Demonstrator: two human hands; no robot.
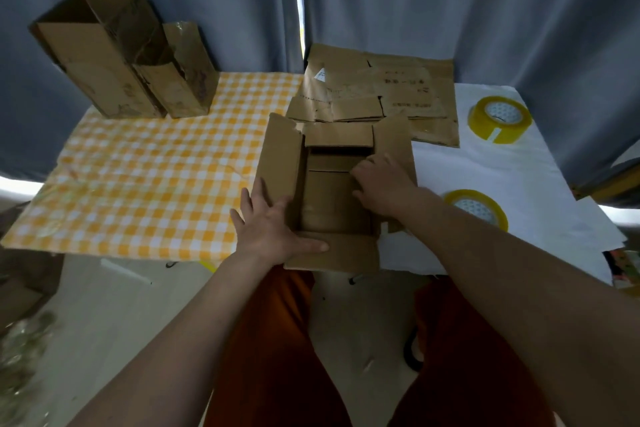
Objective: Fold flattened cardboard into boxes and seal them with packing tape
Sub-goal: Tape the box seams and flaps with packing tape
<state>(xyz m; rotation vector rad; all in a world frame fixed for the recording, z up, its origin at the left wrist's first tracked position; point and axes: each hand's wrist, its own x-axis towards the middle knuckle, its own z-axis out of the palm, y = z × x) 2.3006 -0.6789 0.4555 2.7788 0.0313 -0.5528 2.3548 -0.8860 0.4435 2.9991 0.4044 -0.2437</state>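
Cardboard box [332, 198] — open-topped, near tabletop [138, 166] edge | light, stiff, creased flaps bend easily | left hand [273, 229] flat, pressing near-left corner | right hand [381, 184] curled over right wall — hold walls, not flaps

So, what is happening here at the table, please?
A person is forming a cardboard box at the table's near edge. The left hand rests open on its near-left corner, while the right hand reaches inside it. No tape yet: both tape rolls lie untouched to the right.
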